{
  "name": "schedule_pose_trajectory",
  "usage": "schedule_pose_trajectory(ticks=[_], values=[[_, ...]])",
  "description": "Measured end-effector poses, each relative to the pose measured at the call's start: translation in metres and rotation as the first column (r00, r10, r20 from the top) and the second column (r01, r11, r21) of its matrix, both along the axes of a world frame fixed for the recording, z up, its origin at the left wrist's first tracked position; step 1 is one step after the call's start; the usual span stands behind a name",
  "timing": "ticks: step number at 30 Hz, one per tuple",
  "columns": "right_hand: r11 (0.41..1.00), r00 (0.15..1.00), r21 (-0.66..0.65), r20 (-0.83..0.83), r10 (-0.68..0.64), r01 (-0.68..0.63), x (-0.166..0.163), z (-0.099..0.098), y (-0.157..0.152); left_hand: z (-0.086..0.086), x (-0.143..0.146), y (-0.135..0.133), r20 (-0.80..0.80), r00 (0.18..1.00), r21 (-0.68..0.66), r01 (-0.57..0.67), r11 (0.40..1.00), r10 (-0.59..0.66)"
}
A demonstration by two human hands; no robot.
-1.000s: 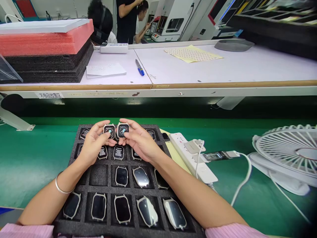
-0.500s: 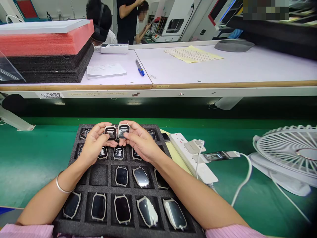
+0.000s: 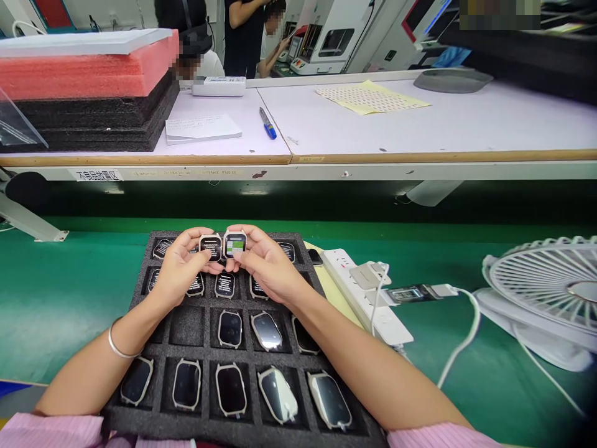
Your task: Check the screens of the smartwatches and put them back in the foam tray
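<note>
Two smartwatches without straps are held side by side above the back rows of a black foam tray (image 3: 186, 350). My left hand (image 3: 180, 274) is closed on the left smartwatch (image 3: 211, 246), whose dark screen shows lines of white text; the thumb rests on its face. Closed on the right smartwatch (image 3: 235, 242) is my right hand (image 3: 270, 267), thumb on the lower screen, which shows white and green blocks. In the tray's pockets lie several more smartwatches, such as a dark one (image 3: 231, 391) in front and a lit one (image 3: 224, 285) just below my hands.
Right of the tray are a white power strip (image 3: 368, 295) with plugged-in adapters and cables, and a white fan (image 3: 550, 292). A raised shelf (image 3: 354, 140) behind bears foam sheets (image 3: 88, 74), a notepad (image 3: 203, 129), a pen (image 3: 267, 123) and a yellow label sheet (image 3: 373, 98). People are beyond it.
The right smartwatch's screen has switched from white text on black to white and green blocks. Both hands keep their grip in about the same place; the view has shifted slightly.
</note>
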State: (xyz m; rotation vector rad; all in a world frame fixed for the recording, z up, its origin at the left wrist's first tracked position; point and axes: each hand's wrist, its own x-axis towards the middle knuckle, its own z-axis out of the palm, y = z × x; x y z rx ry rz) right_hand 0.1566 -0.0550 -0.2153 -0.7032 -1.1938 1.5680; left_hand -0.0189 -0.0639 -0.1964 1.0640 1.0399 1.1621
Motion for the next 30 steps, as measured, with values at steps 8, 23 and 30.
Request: schedule_pose_trajectory(ticks=[8, 23, 30], values=[[1.0, 1.0, 0.024, 0.006, -0.003, 0.003, -0.0003, -0.003, 0.0009, -0.0034, -0.0011, 0.0008, -0.001, 1.0, 0.024, 0.01, 1.0, -0.01], [0.995, 0.996, -0.099, -0.082, -0.022, 0.014, 0.0003, -0.0005, 0.003, 0.0014, -0.0007, -0.0005, 0.062, 0.998, -0.056, 0.021, 0.998, -0.018], [0.998, 0.999, -0.052, 0.007, -0.039, 0.039, 0.0004, -0.0027, 0.0027, 0.0008, -0.0002, -0.0013, 0.056, 0.998, -0.038, 0.042, 0.998, -0.04]])
